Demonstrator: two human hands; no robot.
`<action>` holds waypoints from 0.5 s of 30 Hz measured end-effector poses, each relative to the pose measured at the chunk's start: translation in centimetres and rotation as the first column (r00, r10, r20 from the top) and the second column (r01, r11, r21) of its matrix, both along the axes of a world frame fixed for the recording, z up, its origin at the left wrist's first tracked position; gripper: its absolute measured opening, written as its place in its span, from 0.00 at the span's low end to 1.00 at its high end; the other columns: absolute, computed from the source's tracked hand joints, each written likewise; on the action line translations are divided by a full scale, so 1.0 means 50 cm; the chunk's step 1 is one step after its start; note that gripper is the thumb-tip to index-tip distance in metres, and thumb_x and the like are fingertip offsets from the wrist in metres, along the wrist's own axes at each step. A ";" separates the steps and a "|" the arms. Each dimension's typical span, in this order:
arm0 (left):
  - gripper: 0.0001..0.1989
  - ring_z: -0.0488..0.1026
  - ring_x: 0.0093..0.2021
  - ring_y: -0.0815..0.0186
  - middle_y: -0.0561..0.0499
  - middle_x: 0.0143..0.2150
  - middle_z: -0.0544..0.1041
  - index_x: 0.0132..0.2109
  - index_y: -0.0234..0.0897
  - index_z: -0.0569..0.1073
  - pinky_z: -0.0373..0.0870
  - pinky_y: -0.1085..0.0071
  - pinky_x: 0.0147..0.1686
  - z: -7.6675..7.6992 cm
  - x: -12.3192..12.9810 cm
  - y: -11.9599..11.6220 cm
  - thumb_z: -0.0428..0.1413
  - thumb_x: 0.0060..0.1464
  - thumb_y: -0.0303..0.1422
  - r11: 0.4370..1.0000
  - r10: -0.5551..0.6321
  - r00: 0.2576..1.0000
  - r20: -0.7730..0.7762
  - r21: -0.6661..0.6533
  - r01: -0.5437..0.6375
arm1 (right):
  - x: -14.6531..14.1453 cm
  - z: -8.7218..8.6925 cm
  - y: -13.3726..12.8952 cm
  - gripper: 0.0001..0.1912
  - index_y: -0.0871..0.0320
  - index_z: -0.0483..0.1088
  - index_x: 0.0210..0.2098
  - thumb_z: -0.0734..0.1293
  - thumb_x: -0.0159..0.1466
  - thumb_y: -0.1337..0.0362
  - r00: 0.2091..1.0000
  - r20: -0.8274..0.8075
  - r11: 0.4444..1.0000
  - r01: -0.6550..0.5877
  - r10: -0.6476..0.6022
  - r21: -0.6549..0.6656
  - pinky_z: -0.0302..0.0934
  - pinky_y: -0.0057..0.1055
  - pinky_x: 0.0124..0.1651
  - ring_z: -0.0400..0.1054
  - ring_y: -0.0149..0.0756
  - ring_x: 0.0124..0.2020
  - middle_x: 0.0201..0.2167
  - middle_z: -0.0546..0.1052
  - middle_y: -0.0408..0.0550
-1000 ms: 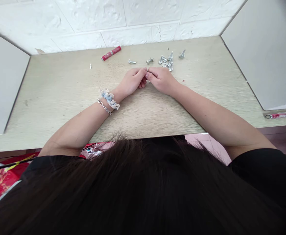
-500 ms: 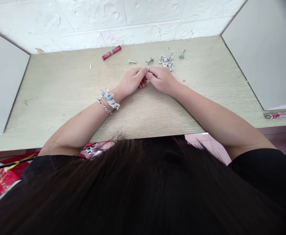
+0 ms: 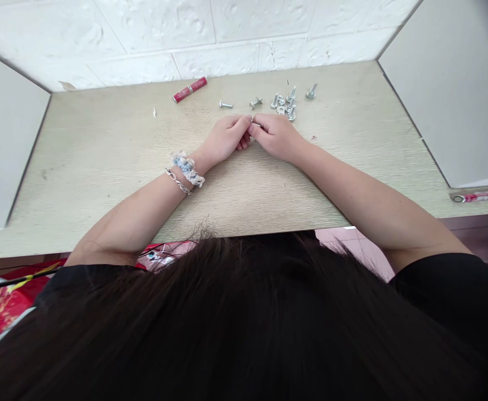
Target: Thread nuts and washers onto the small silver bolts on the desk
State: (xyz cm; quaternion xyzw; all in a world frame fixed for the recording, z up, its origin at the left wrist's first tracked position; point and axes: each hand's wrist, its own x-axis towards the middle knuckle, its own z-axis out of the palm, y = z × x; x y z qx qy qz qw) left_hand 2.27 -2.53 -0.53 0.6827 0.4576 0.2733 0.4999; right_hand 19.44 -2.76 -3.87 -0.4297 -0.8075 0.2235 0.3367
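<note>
My left hand (image 3: 228,136) and my right hand (image 3: 276,135) meet over the table, fingertips touching. Both are closed in a pinch. A short silvery shank, seemingly a bolt (image 3: 257,126), shows at the right thumb; most of it is covered by fingers. What the left fingertips grip is hidden. Just beyond the hands lies a loose bolt (image 3: 226,104), and beside it a bolt with a washer or nut (image 3: 255,103). Behind my right hand is a cluster of bolts, nuts and washers (image 3: 286,107). Another bolt (image 3: 311,92) stands on its head farther right.
A red tube (image 3: 189,89) lies near the white brick wall (image 3: 235,55). White panels bound the wooden table (image 3: 81,145) at left and right. A small white scrap (image 3: 154,112) sits left of the hands. At the right front edge is a red-and-silver stick (image 3: 484,196).
My hands stay in nearly the same place. Slightly more of the silvery shank shows at the right thumb. The loose hardware has not moved.
</note>
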 end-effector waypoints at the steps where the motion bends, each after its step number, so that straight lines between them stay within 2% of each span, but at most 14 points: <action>1: 0.23 0.64 0.30 0.70 0.53 0.26 0.68 0.27 0.40 0.64 0.62 0.72 0.34 0.001 0.000 0.000 0.44 0.75 0.31 1.000 0.000 1.000 -0.003 -0.001 0.000 | 0.000 0.000 0.000 0.25 0.56 0.70 0.33 0.57 0.75 0.45 1.000 -0.003 1.000 -0.001 0.001 -0.002 0.66 0.40 0.50 0.71 0.39 0.39 0.34 0.78 0.48; 5: 0.23 0.64 0.29 0.71 0.53 0.26 0.68 0.27 0.39 0.65 0.63 0.72 0.33 0.001 0.001 -0.001 0.42 0.74 0.30 1.000 -0.007 1.000 -0.001 0.014 0.007 | 0.000 0.000 -0.001 0.25 0.56 0.69 0.33 0.57 0.75 0.45 1.000 -0.015 1.000 0.004 -0.004 0.001 0.66 0.39 0.49 0.71 0.38 0.39 0.33 0.78 0.48; 15: 0.22 0.64 0.31 0.68 0.51 0.27 0.68 0.28 0.41 0.64 0.65 0.72 0.34 0.000 -0.001 0.000 0.44 0.75 0.33 1.000 -0.014 1.000 -0.028 0.026 0.015 | -0.001 0.005 -0.003 0.24 0.57 0.70 0.33 0.57 0.76 0.47 1.000 0.022 1.000 0.012 -0.012 -0.017 0.65 0.40 0.50 0.71 0.39 0.40 0.34 0.78 0.49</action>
